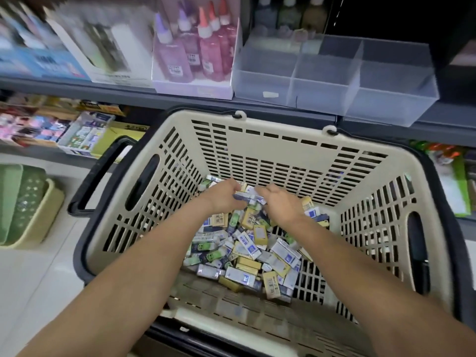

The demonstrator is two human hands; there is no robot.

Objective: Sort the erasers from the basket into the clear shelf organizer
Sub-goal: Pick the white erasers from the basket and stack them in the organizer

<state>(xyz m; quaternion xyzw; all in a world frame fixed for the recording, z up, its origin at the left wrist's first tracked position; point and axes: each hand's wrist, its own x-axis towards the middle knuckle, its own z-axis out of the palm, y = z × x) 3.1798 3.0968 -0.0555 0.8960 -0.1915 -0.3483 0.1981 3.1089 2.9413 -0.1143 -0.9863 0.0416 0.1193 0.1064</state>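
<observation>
A beige slotted basket [257,140] with black handles stands below a shelf and holds a heap of small boxed erasers [247,248] in white, blue, yellow and green wrappers. Both of my arms reach down into it. My left hand [224,197] and my right hand [279,202] meet over the far part of the heap, and together they grip a small bunch of white-and-blue erasers [248,198] between them. The clear shelf organizer [334,81], with several compartments, sits on the shelf above the basket's far right corner; its visible compartments look bare.
Left of the organizer stands a display box of pink and purple glue bottles [195,52], then blurred boxed goods. A lower shelf holds stationery boxes [85,135]. Green and yellow stacked baskets [23,204] sit on the pale floor at left.
</observation>
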